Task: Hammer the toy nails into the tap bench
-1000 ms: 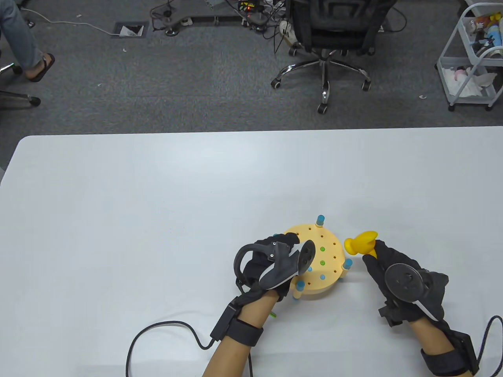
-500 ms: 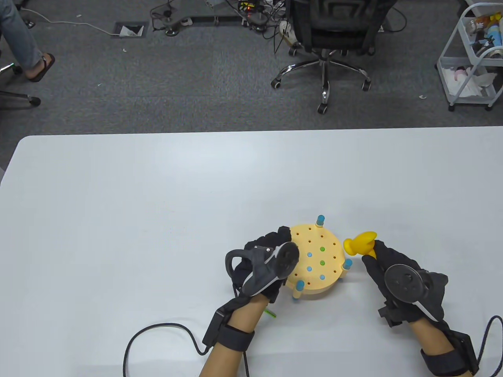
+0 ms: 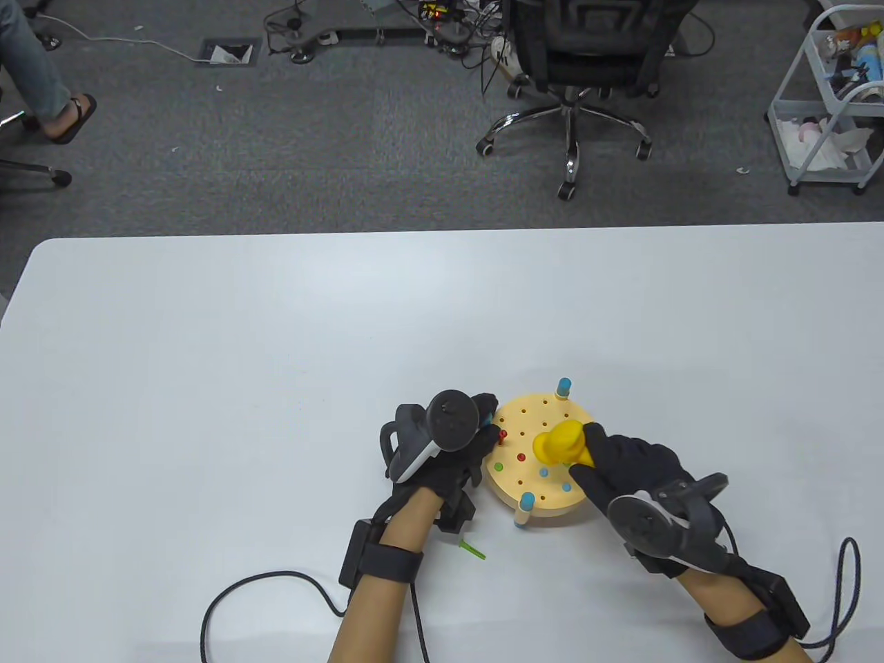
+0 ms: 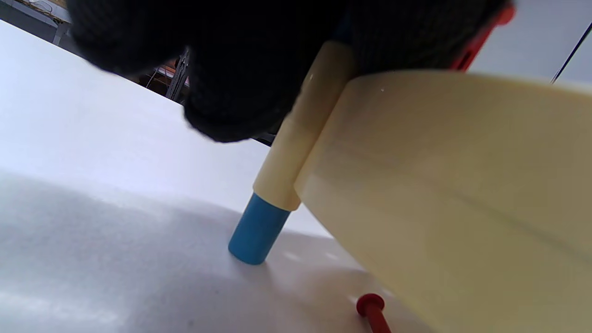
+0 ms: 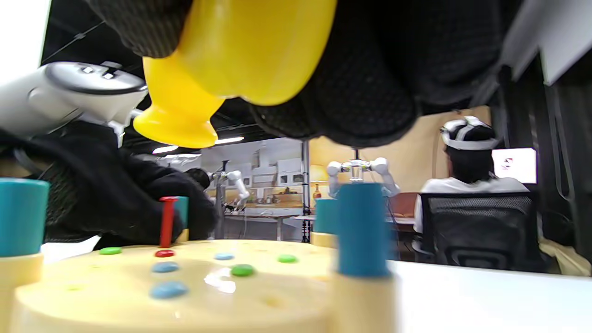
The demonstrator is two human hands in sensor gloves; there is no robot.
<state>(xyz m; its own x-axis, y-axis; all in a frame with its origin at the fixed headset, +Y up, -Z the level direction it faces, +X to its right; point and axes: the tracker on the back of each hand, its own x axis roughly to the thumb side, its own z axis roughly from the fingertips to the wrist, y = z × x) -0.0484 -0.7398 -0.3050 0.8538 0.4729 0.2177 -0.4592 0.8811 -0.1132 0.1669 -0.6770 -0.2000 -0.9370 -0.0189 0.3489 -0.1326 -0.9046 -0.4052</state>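
Note:
The round yellow tap bench stands on blue-capped legs near the table's front. Several blue, green and red nail heads sit flush in its top. My left hand is at the bench's left edge and pinches a red nail upright on the top; the nail also shows in the right wrist view. My right hand grips the yellow toy hammer and holds its head over the bench's middle; it also shows in the right wrist view, raised above the top.
A loose green nail lies on the white table just in front of my left wrist. In the left wrist view a red nail shows under the bench beside a blue-footed leg. Glove cables trail to the front edge.
My right hand has swung the hammer left, from beside the bench to over its top. My left hand has drawn back to the bench's left edge, uncovering the top, and now holds a red nail.

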